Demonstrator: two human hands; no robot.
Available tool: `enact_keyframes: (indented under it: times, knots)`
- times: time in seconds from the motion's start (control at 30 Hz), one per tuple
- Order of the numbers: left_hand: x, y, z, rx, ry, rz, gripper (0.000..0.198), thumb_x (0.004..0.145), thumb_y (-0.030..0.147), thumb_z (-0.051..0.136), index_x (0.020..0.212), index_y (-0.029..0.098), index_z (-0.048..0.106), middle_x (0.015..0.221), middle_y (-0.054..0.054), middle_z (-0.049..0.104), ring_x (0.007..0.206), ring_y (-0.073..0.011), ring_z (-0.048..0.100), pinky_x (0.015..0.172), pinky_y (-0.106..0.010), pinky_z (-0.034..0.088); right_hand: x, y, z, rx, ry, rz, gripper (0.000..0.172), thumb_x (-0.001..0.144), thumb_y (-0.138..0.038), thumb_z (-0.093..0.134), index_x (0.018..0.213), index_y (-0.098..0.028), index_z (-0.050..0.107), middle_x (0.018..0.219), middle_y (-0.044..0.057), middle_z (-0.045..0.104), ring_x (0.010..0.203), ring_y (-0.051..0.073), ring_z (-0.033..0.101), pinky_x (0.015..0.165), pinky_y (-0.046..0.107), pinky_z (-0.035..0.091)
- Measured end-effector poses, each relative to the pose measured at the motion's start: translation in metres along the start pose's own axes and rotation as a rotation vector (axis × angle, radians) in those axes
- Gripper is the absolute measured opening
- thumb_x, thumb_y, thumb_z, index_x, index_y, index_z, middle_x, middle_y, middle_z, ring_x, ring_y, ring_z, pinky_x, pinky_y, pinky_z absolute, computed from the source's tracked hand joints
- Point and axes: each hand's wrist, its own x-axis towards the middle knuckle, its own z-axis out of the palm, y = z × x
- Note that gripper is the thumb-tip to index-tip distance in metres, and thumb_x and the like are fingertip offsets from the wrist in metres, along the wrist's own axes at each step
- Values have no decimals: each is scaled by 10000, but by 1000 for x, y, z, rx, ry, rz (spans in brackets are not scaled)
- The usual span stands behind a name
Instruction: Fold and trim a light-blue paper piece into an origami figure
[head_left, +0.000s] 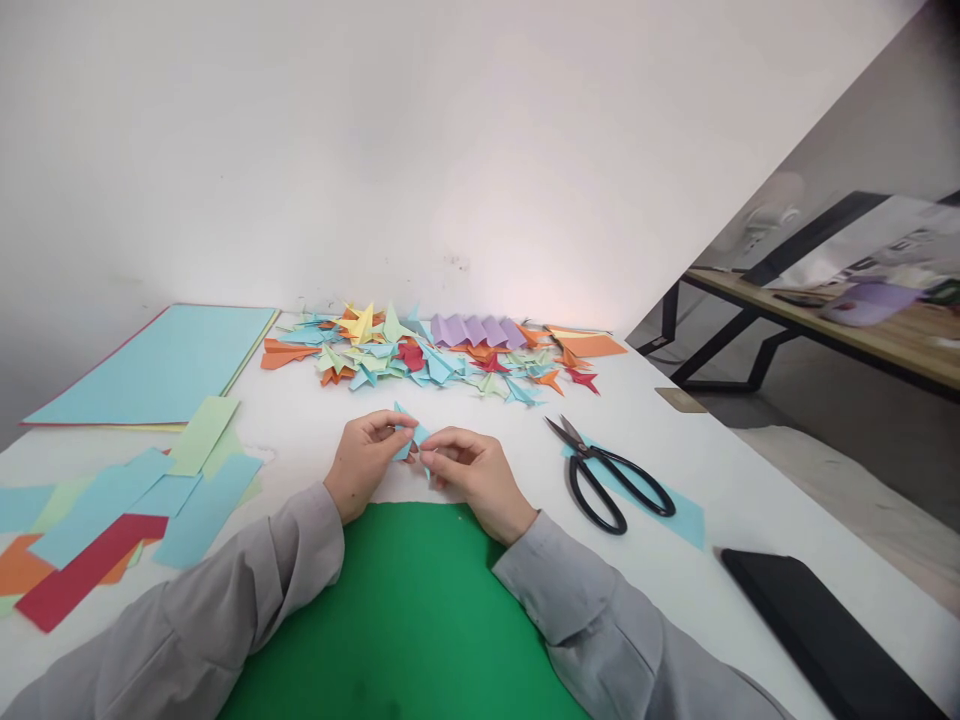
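White tabletop (300, 420) runs out ahead of me to a plain pale wall; a green sheet (405, 600) lies flat at the near edge, between my grey sleeves. My left grip (365, 462) and right grip (472, 475) meet just past the green sheet's far edge; both are narrow, fingertips pinched on one small folded piece of light blue paper (412, 435), the left on its left side and the right on its right. That piece sits between the two grips, low over the tabletop, with one pointed corner sticking up; whether its underside touches the surface I cannot quite tell.

Black scissors (607, 480) lie to the right, near my right grip but apart from it, blades toward the wall; they rest across a light blue strip (686, 520). Further back a pile of folded paper shapes (435, 355) spreads in blue, green, orange, red, yellow and purple. Far left lies a stack of large sheets (165, 360), blue on top; nearer me on the left are loose cut strips (112, 510) in blue, green, red and orange. A flat black object (817, 620) lies at the near right.
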Motion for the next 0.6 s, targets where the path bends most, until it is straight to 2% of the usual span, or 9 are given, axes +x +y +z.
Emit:
enact_keyframes:
  times: [0.07,0.2,0.4,0.6]
  knots:
    - [0,0,0,7,18,-23,241,595,280,756,762,142,651,565,19,613,520,-120,575,552,-264,467,0,0,1,-13,16,12,255,581,-309,791,713,-180,615,521,-43,589,436,91,505,419,219,429]
    - [0,0,1,27,46,-12,274,539,230,792,763,147,657,546,36,596,512,-110,568,532,-245,452,1,2,2,3,50,22,340,530,-277,815,705,-191,536,592,-51,583,457,92,533,402,213,433]
    - [0,2,0,-48,57,-80,298,502,249,808,737,130,667,510,24,587,481,-106,546,510,-244,439,-1,2,1,-60,14,8,327,542,-277,808,702,-194,536,600,-37,593,484,100,537,410,214,426]
    - [-2,4,-1,-68,12,-126,390,485,187,813,850,138,687,572,11,631,533,-109,557,525,-238,448,-1,1,1,-79,-4,4,302,554,-291,807,677,-186,551,563,-40,589,464,91,513,411,208,415]
